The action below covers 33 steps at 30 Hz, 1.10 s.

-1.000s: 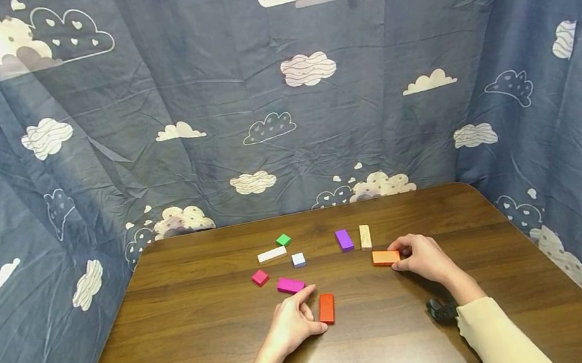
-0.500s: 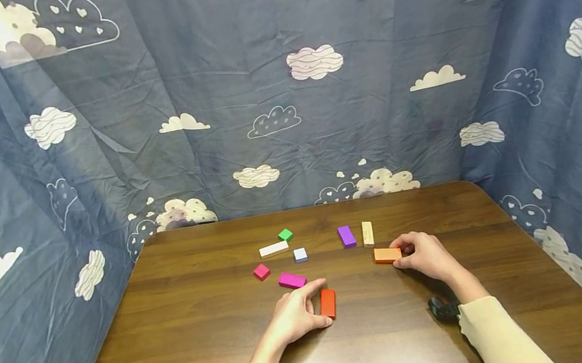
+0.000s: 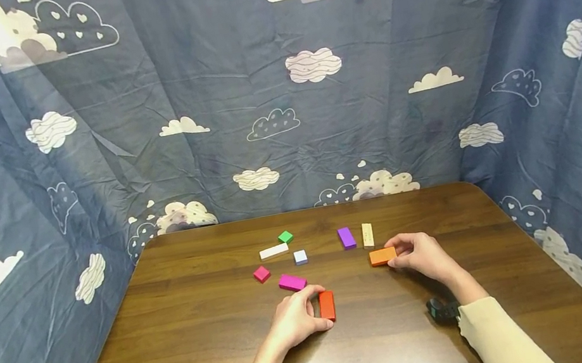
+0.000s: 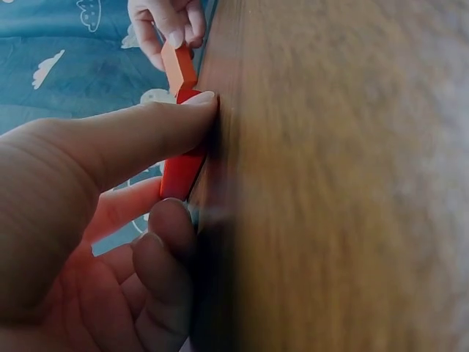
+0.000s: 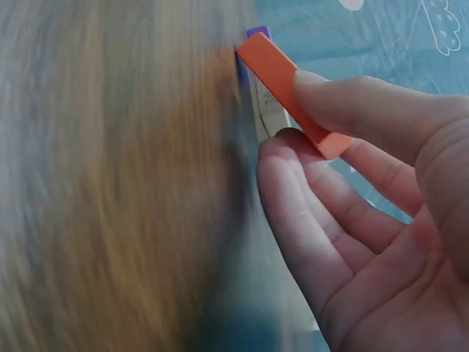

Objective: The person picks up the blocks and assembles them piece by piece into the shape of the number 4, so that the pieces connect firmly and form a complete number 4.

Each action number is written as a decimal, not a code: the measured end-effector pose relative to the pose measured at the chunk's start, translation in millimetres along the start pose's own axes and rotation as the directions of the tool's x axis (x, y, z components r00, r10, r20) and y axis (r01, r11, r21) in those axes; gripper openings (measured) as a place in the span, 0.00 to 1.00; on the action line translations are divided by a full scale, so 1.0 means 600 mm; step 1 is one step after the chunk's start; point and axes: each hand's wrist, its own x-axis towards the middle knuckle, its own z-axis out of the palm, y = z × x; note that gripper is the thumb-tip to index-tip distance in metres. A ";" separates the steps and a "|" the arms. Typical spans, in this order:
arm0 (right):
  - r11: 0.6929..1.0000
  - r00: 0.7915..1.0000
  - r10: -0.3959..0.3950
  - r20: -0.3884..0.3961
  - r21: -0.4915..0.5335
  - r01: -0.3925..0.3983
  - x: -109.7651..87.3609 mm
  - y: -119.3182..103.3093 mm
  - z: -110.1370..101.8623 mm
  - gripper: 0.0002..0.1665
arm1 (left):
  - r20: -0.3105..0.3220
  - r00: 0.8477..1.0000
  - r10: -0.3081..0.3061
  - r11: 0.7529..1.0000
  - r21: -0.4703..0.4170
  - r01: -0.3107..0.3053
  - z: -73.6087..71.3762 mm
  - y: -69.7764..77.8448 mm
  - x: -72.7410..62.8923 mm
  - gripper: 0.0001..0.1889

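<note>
My left hand [image 3: 295,320] pinches a flat red block [image 3: 327,306] between thumb and forefinger at its near and far ends. In the left wrist view the thumb covers part of the red block [image 4: 183,172]. To the right, my right hand [image 3: 423,255] grips the right end of an orange block [image 3: 382,256]. The right wrist view has the thumb on one face of the orange block [image 5: 286,88], with fingers behind it. Just beyond the orange block lie a pale wooden block [image 3: 367,235] and a purple block [image 3: 347,238]. A magenta block [image 3: 292,282] lies just beyond my left hand.
Farther left on the brown wooden table [image 3: 188,327] are a crimson block [image 3: 262,274], a white bar [image 3: 274,251], a green block [image 3: 285,237] and a pale blue block [image 3: 300,257]. A blue cloud-patterned curtain [image 3: 218,161] stands behind the table.
My left forefinger has come in to the red block's far end. My right hand has shifted the orange block slightly left. The other blocks keep their places.
</note>
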 end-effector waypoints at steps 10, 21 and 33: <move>0.956 1.000 -0.019 0.011 0.293 0.015 0.002 -0.012 0.008 0.28 | -0.009 1.000 -0.006 0.999 -0.039 0.006 -0.001 0.003 0.001 0.37; 0.910 0.999 0.026 -0.033 0.413 -0.010 0.005 -0.027 0.043 0.25 | 0.016 1.000 -0.020 0.990 -0.142 0.022 -0.004 -0.005 -0.007 0.37; 0.910 0.999 -0.001 -0.040 0.415 0.018 0.018 -0.065 0.074 0.25 | -0.004 1.000 -0.021 0.992 -0.123 0.020 0.000 -0.006 -0.007 0.36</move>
